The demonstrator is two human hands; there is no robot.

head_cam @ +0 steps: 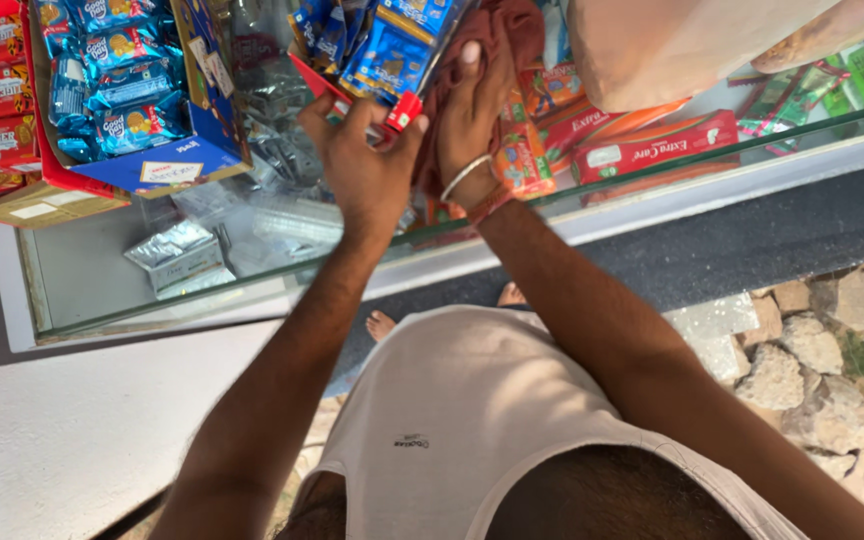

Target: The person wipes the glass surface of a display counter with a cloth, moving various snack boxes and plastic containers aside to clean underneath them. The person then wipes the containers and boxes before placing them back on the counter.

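a small red packet (pixel 404 110) is pinched between the fingers (pixel 384 122) of the left hand (pixel 367 165), above the glass desk (pixel 652 185); a firm grip is best kept while it is seated. a maroon cloth (pixel 497 40) just right of it is pressed flat under the right hand (pixel 467 115), far from the body.

Daylight falls on a glass-topped worktop (pixel 652 170) with a white frame, a dark strip of floor (pixel 782 235) below, and rough stones (pixel 812 370) alongside.
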